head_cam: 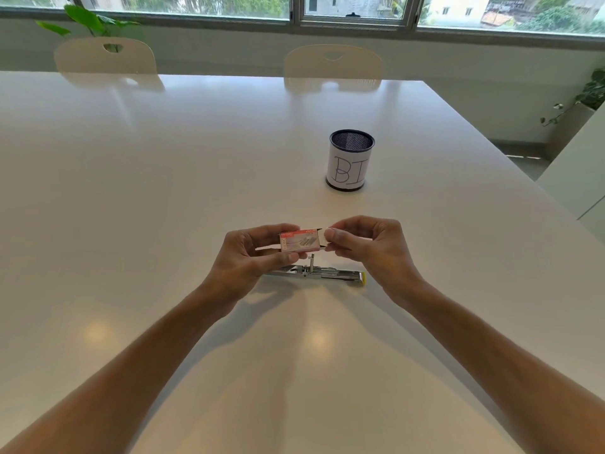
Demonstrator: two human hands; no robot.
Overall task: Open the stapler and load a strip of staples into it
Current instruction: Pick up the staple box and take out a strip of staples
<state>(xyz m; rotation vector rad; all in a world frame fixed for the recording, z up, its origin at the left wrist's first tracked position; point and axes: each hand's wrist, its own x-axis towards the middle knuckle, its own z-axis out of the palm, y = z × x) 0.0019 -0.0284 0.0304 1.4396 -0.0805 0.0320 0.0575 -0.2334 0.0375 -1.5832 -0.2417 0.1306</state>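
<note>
Both hands hold a small staple box (299, 240) above the white table (163, 191). The left hand (248, 253) grips the red-and-white outer sleeve between thumb and curled fingers. The right hand (366, 247) pinches the white inner tray (323, 238), which protrudes slightly from the sleeve's right end. No staple strip is visible yet.

The metal stapler (322, 274) lies on the table directly below the hands, already opened out flat, with its yellow-tipped end to the right and a small upright part near its middle. A mesh pen cup (351, 160) with a paper label stands well apart, farther back.

Risks, as judged from this position:
- If the tray is drawn too quickly it may leave the sleeve entirely and tip, spilling strips onto the table or onto the stapler beneath.
- Staple strips are brittle; a hard pinch or a fall would likely break one into short pieces that feed badly.
- The box is held directly over the open stapler, so loose staples could lodge in its channel.
- The left grip covers much of the sleeve; squeezing may bind the tray.
</note>
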